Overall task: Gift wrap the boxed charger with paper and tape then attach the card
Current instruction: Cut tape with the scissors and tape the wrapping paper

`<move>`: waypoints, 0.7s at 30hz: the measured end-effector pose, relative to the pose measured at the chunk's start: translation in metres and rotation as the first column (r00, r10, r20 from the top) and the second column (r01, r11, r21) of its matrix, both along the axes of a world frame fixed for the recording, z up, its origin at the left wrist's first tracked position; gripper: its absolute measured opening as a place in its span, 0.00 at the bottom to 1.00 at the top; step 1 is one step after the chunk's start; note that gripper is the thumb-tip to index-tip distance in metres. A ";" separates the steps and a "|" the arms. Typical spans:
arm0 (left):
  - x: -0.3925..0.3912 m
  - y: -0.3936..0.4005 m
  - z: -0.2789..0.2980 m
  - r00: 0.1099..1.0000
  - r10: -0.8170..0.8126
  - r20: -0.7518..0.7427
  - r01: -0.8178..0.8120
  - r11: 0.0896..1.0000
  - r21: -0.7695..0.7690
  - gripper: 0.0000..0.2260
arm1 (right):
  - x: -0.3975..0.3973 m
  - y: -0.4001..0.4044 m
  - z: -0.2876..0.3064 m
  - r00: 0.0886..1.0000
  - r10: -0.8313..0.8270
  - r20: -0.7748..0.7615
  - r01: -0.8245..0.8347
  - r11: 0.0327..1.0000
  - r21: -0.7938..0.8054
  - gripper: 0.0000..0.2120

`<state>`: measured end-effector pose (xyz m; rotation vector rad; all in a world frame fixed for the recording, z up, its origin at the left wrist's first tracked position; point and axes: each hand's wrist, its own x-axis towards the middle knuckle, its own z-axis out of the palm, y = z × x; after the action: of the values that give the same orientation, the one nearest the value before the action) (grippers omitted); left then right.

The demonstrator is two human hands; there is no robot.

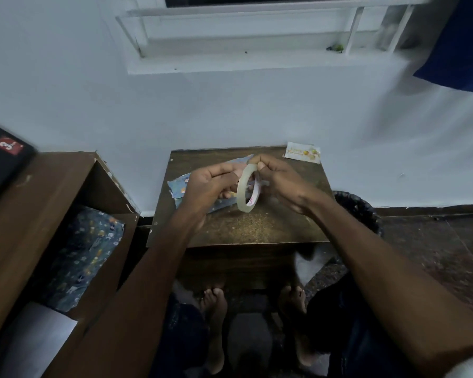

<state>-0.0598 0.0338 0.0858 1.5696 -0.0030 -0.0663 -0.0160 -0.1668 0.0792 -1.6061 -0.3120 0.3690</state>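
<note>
A roll of clear tape [243, 195] is held upright over the small brown table [257, 227]. My left hand [208, 184] curls round its left side. My right hand [279, 178] pinches the roll's top edge between thumb and fingertips. Under and behind my hands lies the box wrapped in blue patterned paper [180, 186], mostly hidden by my left hand. A small white greeting card [302, 154] lies flat at the table's far right corner.
A brown cabinet [38, 214] stands at the left with more blue patterned wrapping paper [85, 255] inside. A dark bin [361, 211] sits right of the table. The white wall runs close behind the table. My bare feet [216, 309] are under the table.
</note>
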 end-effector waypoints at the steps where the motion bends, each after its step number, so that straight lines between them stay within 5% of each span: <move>1: -0.004 0.007 -0.002 1.000 0.018 -0.009 -0.018 1.000 0.000 0.08 | -0.002 0.007 -0.002 1.000 0.022 0.010 -0.022 1.000 -0.006 0.15; 16: -0.012 0.023 0.001 0.982 0.160 -0.100 -0.152 0.985 0.085 0.05 | -0.019 0.034 -0.006 0.989 0.087 0.121 -0.065 0.983 -0.172 0.17; 21: -0.014 0.018 0.006 0.982 0.178 -0.059 -0.169 0.978 0.125 0.04 | -0.019 0.036 -0.014 0.963 0.184 0.197 -0.119 0.946 -0.302 0.06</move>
<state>-0.0742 0.0521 0.0921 1.6802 0.1959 0.0168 -0.0355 -0.1307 0.0648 -1.9217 -0.5788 0.3645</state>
